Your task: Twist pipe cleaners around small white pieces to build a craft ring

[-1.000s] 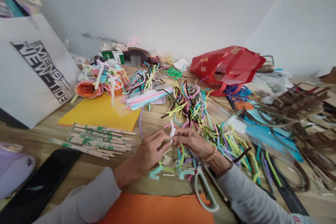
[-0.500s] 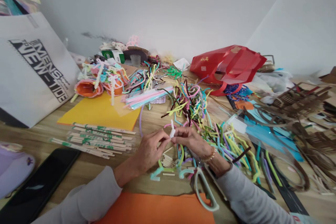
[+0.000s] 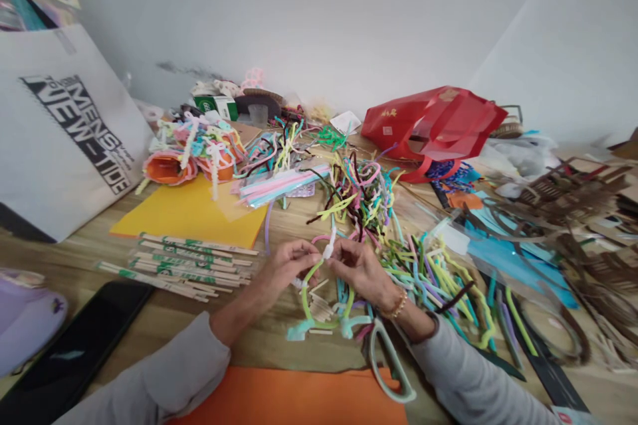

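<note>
My left hand (image 3: 288,267) and my right hand (image 3: 361,273) meet over the middle of the table, fingertips pinched at a short white pipe cleaner (image 3: 329,244) whose end points up. Just below runs a curved lime-green pipe cleaner (image 3: 305,299), its upper end reaching my left fingertips. Turquoise curled ends (image 3: 299,331) show at its bottom. A bit of white fuzzy material sits under my left fingers; whether it joins the rest is hidden. Scissors with a pale handle (image 3: 389,368) lie below my right wrist, their blades mostly covered.
Orange sheets (image 3: 294,398) lie at the front edge. Wrapped chopsticks (image 3: 194,265), yellow sheets (image 3: 199,212) and a black phone (image 3: 74,339) are on the left. Piles of colored pipe cleaners (image 3: 369,192) spread behind and right. A red bag (image 3: 433,123) and white bag (image 3: 64,133) stand farther back.
My left fingers have shifted slightly up and left, uncovering more of the lime-green curve. The white pipe cleaner's tip has moved a little right and now leans. My right hand stays nearly in place.
</note>
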The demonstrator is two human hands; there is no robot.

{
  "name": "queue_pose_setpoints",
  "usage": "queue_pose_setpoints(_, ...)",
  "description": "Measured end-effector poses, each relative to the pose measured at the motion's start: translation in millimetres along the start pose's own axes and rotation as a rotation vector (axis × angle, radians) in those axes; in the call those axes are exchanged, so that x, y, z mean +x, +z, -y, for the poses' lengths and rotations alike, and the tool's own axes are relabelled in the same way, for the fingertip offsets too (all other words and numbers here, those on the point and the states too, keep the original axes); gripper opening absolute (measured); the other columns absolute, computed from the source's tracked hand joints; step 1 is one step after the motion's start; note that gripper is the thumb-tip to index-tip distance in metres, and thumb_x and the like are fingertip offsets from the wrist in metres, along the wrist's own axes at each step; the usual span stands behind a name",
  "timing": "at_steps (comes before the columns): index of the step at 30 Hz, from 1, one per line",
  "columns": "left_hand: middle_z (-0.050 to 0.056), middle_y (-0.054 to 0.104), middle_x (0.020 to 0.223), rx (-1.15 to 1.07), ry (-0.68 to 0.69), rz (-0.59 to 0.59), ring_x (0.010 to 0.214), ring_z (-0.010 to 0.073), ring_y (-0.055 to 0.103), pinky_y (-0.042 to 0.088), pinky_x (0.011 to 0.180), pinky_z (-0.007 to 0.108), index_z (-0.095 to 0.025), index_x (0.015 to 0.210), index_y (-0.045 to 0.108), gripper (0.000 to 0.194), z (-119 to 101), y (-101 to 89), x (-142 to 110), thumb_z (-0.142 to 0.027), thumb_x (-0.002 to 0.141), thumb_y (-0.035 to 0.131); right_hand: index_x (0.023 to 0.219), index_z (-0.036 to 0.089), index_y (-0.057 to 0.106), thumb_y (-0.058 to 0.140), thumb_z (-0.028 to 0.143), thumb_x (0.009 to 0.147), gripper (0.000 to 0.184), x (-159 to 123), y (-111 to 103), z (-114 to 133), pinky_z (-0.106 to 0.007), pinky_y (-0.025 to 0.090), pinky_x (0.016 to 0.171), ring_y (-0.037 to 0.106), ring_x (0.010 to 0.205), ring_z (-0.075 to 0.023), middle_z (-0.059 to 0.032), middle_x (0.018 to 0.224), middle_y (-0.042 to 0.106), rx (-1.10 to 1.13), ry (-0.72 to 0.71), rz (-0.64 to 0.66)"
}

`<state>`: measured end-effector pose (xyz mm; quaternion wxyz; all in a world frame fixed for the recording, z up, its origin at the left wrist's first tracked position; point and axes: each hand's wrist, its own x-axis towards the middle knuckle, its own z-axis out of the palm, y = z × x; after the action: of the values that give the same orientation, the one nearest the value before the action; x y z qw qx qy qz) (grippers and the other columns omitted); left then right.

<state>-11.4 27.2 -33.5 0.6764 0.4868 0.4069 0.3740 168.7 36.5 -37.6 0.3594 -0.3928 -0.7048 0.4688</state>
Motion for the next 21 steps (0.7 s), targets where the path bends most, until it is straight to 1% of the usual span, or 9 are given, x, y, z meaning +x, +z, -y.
queue_pose_setpoints(2, -0.002, 0.059, 0.059, 0.162, 0.132, -0.118, 0.05, 0.0111, 0.055, 0.044, 0.05, 0.022, -0.015, 0.079, 0.056, 0.019, 1.7, 5.1, -2.2, -0.033, 0.074, 0.063, 0.069, 0.017, 0.054, 0.059, 0.027, 0.078, 0.015, 1.1, -1.3, 2.3, -0.022, 0.031, 0.053, 0.041, 0.056, -0.0105, 0.0033, 0.06, 0.047, -0.003, 0.033, -0.018)
queue_pose_setpoints(5, -0.001, 0.064, 0.066, 0.592, 0.389, -0.266, 0.06, 0.0134, 0.06, 0.046, 0.056, 0.023, -0.018, 0.087, 0.058, 0.013, 5.7, 11.7, -7.5, -0.022, 0.076, 0.062, 0.067, 0.017, 0.052, 0.06, 0.027, 0.077, 0.016, 2.7, -3.1, 7.2, -0.022, 0.03, 0.051, 0.04, 0.054, -0.0097, 0.0034, 0.059, 0.048, 0.006, 0.07, -0.02)
queue_pose_setpoints(7, 0.0, 0.065, 0.072, 0.846, 0.536, -0.295, 0.066, 0.0142, 0.062, 0.048, 0.061, 0.023, -0.019, 0.088, 0.06, 0.01, 8.3, 13.6, -11.1, -0.019, 0.078, 0.06, 0.066, 0.017, 0.052, 0.06, 0.026, 0.076, 0.016, 2.9, -3.1, 8.1, -0.022, 0.03, 0.051, 0.041, 0.054, -0.0096, 0.0031, 0.059, 0.049, 0.002, 0.076, -0.015)
queue_pose_setpoints(10, 0.003, 0.065, 0.078, 1.097, 0.704, -0.264, 0.073, 0.0158, 0.063, 0.049, 0.067, 0.025, -0.019, 0.088, 0.061, 0.009, 10.2, 12.9, -14.9, -0.018, 0.085, 0.052, 0.067, 0.016, 0.052, 0.059, 0.024, 0.076, 0.014, 2.2, -1.8, 4.8, -0.022, 0.031, 0.052, 0.042, 0.056, -0.0098, 0.0028, 0.061, 0.049, -0.005, 0.062, -0.015)
queue_pose_setpoints(13, 0.005, 0.063, 0.079, 1.25, 0.774, -0.232, 0.076, 0.0168, 0.063, 0.05, 0.069, 0.027, -0.018, 0.087, 0.06, 0.015, 10.0, 10.6, -16.7, -0.017, 0.089, 0.045, 0.068, 0.017, 0.051, 0.058, 0.022, 0.076, 0.011, 1.7, -0.8, 1.4, -0.022, 0.031, 0.054, 0.042, 0.057, -0.01, 0.0032, 0.061, 0.048, 0.013, 0.048, -0.013)
queue_pose_setpoints(18, 0.006, 0.062, 0.081, 1.39, 0.797, -0.205, 0.081, 0.0189, 0.063, 0.05, 0.071, 0.029, -0.017, 0.093, 0.058, 0.016, 9.7, 8.1, -18.1, -0.014, 0.09, 0.043, 0.068, 0.017, 0.05, 0.057, 0.02, 0.075, 0.011, 1.9, -1.0, 0.8, -0.022, 0.03, 0.053, 0.041, 0.057, -0.0101, 0.0037, 0.06, 0.047, 0.023, 0.049, -0.008)
queue_pose_setpoints(21, 0.006, 0.061, 0.081, 1.453, 0.801, -0.176, 0.077, 0.0184, 0.062, 0.049, 0.068, 0.029, -0.016, 0.091, 0.058, 0.016, 9.8, 7.5, -18.2, -0.012, 0.089, 0.042, 0.067, 0.017, 0.05, 0.058, 0.02, 0.075, 0.011, 2.1, -1.0, 1.1, -0.022, 0.029, 0.052, 0.04, 0.056, -0.0097, 0.004, 0.06, 0.046, 0.027, 0.055, -0.009)
